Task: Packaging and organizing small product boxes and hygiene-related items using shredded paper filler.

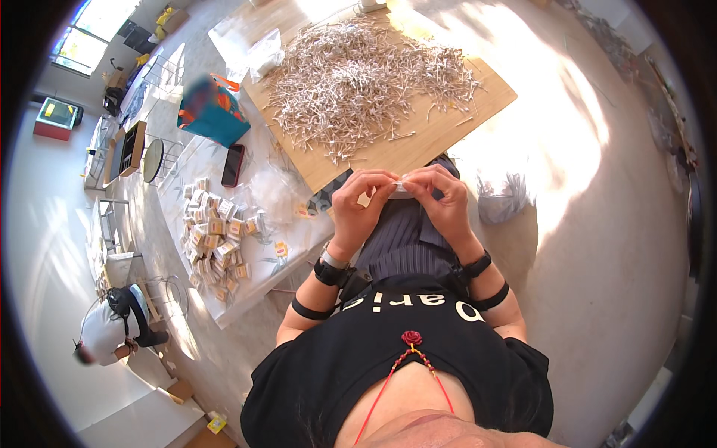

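Observation:
My left hand (362,205) and my right hand (438,200) meet above my lap, just off the near edge of a wooden board (478,112). Fingertips of both hands pinch a small white, partly see-through piece (402,187); its exact kind is too small to make out. Heaped over the board is a large pile of short, thin white sticks (351,89), with several strays toward its near edge. Left of my left hand, many small cream-and-yellow packets (216,231) lie in a loose mound on a table covered with a pale sheet (261,295).
A dark phone (233,166) and a teal bag with orange handles (216,119) sit on the covered table. Clear plastic bags (265,56) lie by the board's far left corner. To the right, a filled plastic bag (504,198) stands low. Another person (116,325) is at the far left.

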A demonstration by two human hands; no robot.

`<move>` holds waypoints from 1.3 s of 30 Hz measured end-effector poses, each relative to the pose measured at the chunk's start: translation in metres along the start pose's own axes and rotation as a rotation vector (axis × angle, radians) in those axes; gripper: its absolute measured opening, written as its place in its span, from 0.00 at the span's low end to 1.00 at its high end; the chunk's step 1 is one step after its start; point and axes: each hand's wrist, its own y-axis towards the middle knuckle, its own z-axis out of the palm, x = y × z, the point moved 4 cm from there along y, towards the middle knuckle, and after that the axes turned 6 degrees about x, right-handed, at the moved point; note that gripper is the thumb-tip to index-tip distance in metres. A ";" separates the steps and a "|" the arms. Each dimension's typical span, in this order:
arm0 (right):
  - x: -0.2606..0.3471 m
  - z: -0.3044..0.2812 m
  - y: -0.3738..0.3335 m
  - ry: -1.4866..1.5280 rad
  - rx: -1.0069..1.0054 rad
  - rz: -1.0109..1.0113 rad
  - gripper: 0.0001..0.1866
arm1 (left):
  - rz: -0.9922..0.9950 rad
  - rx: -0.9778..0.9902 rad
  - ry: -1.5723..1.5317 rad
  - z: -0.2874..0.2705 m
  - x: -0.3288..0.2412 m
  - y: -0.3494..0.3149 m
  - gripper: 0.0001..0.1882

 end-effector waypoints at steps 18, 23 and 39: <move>-0.003 -0.007 0.001 -0.010 0.038 -0.005 0.04 | -0.013 0.040 0.003 0.000 0.003 0.003 0.06; -0.002 -0.008 0.000 -0.042 0.039 -0.030 0.04 | 0.004 0.045 0.042 0.001 0.003 0.003 0.07; 0.013 -0.002 0.002 -0.196 0.006 -0.127 0.04 | 0.031 0.086 0.101 0.002 -0.007 0.007 0.05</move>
